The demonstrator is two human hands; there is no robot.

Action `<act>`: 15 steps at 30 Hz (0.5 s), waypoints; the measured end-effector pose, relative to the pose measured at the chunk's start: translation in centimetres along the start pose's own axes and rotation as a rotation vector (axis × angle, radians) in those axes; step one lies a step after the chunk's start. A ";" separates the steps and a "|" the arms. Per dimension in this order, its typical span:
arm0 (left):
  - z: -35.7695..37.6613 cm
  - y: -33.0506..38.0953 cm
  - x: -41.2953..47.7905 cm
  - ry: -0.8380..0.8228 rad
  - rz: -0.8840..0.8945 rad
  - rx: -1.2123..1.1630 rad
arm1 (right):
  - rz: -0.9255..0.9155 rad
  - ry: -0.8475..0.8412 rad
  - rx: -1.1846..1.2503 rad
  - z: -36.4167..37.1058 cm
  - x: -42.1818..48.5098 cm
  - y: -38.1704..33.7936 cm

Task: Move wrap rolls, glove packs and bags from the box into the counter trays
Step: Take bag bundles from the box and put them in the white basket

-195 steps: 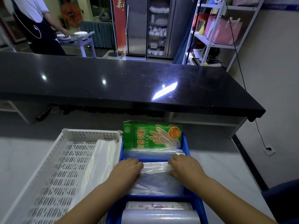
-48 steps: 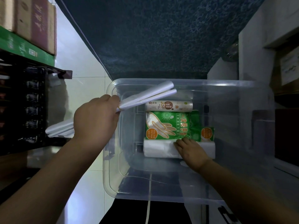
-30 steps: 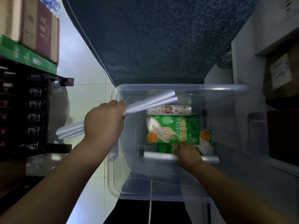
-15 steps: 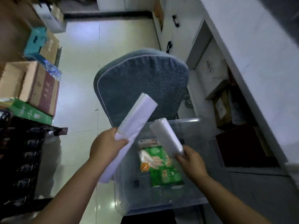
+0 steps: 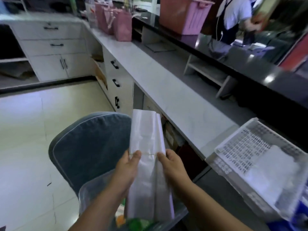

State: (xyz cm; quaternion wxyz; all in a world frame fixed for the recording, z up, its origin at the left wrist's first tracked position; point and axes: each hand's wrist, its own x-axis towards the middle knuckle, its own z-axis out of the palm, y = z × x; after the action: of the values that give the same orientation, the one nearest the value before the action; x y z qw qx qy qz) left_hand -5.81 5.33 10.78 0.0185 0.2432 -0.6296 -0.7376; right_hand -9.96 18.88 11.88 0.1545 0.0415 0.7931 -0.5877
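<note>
Holding two white bag packs point(image 5: 144, 139) side by side above the clear box point(image 5: 86, 194), the left hand point(image 5: 128, 170) and right hand point(image 5: 171, 165) each curl thumb and fingers round one pack. The white tray point(image 5: 246, 144) sits on the desk point(image 5: 166, 84), well apart.

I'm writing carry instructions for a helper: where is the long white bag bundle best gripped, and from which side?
Probably near its middle, at the band, coming in from the two long edges, as the left hand and right hand do. The bag bundle is long, flat and limp; there its layers are bound and neither end droops far.
</note>
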 end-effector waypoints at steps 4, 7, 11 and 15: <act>3.9 0.9 -0.1 -0.127 -0.020 -0.029 | -0.036 0.113 0.053 -4.0 -1.4 -0.7; 7.2 1.5 -0.6 -0.278 -0.021 -0.062 | -0.029 0.205 0.079 -6.9 -2.2 -0.9; 12.2 2.6 -1.1 -0.361 0.022 0.013 | -0.032 0.374 0.073 -11.7 -2.6 -0.4; 17.4 3.7 -1.0 -0.429 0.067 0.072 | -0.029 0.517 0.104 -18.0 -2.6 0.5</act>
State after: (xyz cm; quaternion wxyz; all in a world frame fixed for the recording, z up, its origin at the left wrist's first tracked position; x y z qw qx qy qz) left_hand -12.60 20.89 16.18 -0.1001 0.0598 -0.6529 -0.7484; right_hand -10.93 36.29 16.87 -0.0641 0.1867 0.7755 -0.5997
